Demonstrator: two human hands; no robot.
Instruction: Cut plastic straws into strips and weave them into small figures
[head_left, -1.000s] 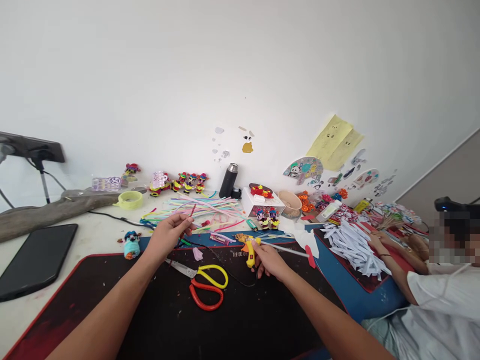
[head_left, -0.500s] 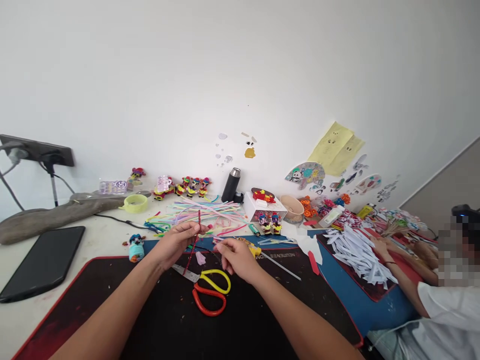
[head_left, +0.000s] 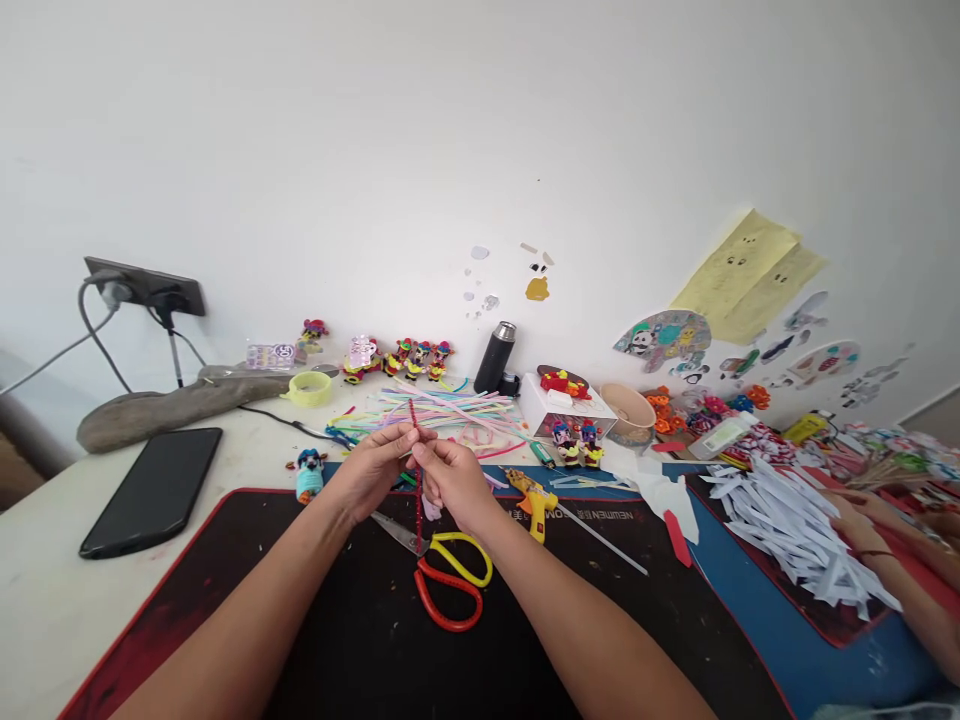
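white wall point(head_left: 360, 130) | dark socket strip point(head_left: 142, 285) at left | pale tabletop point(head_left: 45, 600) | soft even light

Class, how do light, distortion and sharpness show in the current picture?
Head view: soft light on the white wall, no hard shadows there; highlight on the metal top of the black vacuum flask; apparent wide-angle stretching towards the right edge; the red strand at the left hand and right hand too fine to make out in detail.

Scissors point(head_left: 429, 549): smooth metal blades, glossy plastic-type hdls. Glue gun point(head_left: 535, 498): smooth yellow plastic. Red strand point(head_left: 418, 508): rough-looking, mat'l unclear. Mat point(head_left: 360, 630): matt blk, cloth-like surf. Phone point(head_left: 154, 492): glossy, glass-like face. Flask point(head_left: 494, 362): matt blk body, shiny metal top. Strips point(head_left: 795, 530): smooth white paper, matt. Wall point(head_left: 360, 160): smooth, matt paint-like finish.
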